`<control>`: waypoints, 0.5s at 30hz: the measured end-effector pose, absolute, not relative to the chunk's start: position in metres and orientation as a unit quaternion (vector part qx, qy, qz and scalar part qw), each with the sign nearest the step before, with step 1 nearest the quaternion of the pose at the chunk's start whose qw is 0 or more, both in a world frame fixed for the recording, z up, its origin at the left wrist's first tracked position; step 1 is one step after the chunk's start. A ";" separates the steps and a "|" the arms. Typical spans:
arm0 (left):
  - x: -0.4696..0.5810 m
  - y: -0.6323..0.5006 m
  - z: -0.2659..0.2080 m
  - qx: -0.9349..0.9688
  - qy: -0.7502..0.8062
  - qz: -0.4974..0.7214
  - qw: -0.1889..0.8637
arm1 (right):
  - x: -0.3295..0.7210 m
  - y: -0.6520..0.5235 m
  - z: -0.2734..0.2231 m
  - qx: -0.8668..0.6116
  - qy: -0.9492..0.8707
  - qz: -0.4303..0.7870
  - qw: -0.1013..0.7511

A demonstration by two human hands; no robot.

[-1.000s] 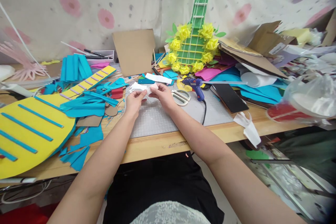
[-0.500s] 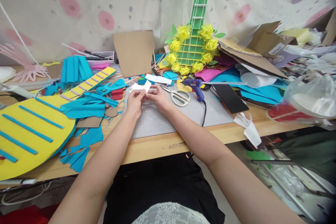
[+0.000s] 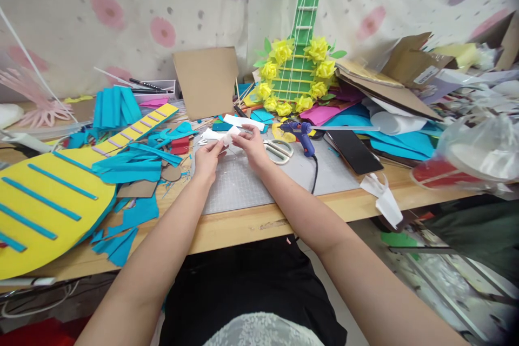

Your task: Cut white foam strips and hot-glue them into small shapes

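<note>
A small white strip, which looks like paper (image 3: pixel 230 135), is held between my two hands above the cutting mat (image 3: pixel 239 186). My left hand (image 3: pixel 208 160) pinches its lower end with thumb and fingers. At its right side my right hand (image 3: pixel 252 147) closes thumb and fingertips on it, the other fingers loosely bent. More white paper pieces (image 3: pixel 209 134) lie just beyond my left hand. Scissors with pale handles (image 3: pixel 279 152) rest on the mat right of my right hand, their blades partly hidden. Farther right lies a blue glue gun (image 3: pixel 300 134) with a glue stick in its back.
A yellow guitar-shaped cutout (image 3: pixel 60 194) and blue paper scraps (image 3: pixel 130 165) cover the left side. Behind the mat stand a cardboard sheet (image 3: pixel 206 82) and a green guitar shape with yellow flowers (image 3: pixel 298 67). A phone (image 3: pixel 353 150) and a plastic cup (image 3: pixel 466 162) are at right.
The white strip has tipped over from standing more upright and now leans to the right. My right hand has turned and risen slightly, its fingers lifting. My left hand has barely moved.
</note>
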State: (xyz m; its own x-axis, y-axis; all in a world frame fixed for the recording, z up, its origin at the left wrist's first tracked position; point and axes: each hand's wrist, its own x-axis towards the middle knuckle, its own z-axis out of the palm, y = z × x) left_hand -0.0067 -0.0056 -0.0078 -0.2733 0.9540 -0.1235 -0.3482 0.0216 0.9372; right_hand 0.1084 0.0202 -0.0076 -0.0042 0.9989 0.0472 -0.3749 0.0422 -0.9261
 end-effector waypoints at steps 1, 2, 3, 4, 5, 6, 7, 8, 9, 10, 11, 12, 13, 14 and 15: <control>-0.006 -0.006 -0.007 0.308 0.496 0.625 0.518 | 0.110 0.021 -0.007 -0.378 -0.404 0.580 0.598; -0.006 -0.006 -0.007 0.307 0.499 0.622 0.519 | 0.111 0.022 -0.007 -0.374 -0.402 0.583 0.599; -0.006 -0.006 -0.006 0.305 0.502 0.621 0.520 | 0.112 0.022 -0.006 -0.370 -0.402 0.586 0.599; -0.005 -0.006 -0.006 0.302 0.504 0.620 0.520 | 0.113 0.022 -0.006 -0.365 -0.404 0.589 0.597; -0.005 -0.006 -0.005 0.300 0.507 0.619 0.519 | 0.113 0.021 -0.005 -0.360 -0.407 0.592 0.595; -0.005 -0.006 -0.005 0.298 0.510 0.620 0.517 | 0.113 0.019 -0.005 -0.356 -0.410 0.595 0.593; -0.005 -0.006 -0.005 0.295 0.512 0.621 0.515 | 0.113 0.018 -0.004 -0.352 -0.413 0.597 0.591; -0.005 -0.006 -0.005 0.293 0.514 0.623 0.512 | 0.112 0.017 -0.003 -0.350 -0.415 0.599 0.589; -0.005 -0.006 -0.005 0.293 0.515 0.625 0.509 | 0.112 0.016 -0.003 -0.348 -0.417 0.600 0.587; -0.005 -0.006 -0.005 0.294 0.516 0.626 0.506 | 0.112 0.015 -0.003 -0.348 -0.417 0.601 0.586; -0.005 -0.006 -0.005 0.295 0.516 0.627 0.504 | 0.112 0.015 -0.003 -0.347 -0.417 0.603 0.585; -0.005 -0.006 -0.004 0.296 0.516 0.627 0.502 | 0.112 0.015 -0.003 -0.347 -0.415 0.604 0.585; -0.005 -0.006 -0.004 0.297 0.516 0.628 0.500 | 0.112 0.015 -0.003 -0.346 -0.414 0.605 0.585; -0.005 -0.007 -0.004 0.298 0.516 0.629 0.499 | 0.112 0.016 -0.003 -0.345 -0.413 0.606 0.585; -0.005 -0.007 -0.004 0.300 0.515 0.630 0.497 | 0.112 0.015 -0.003 -0.345 -0.414 0.607 0.585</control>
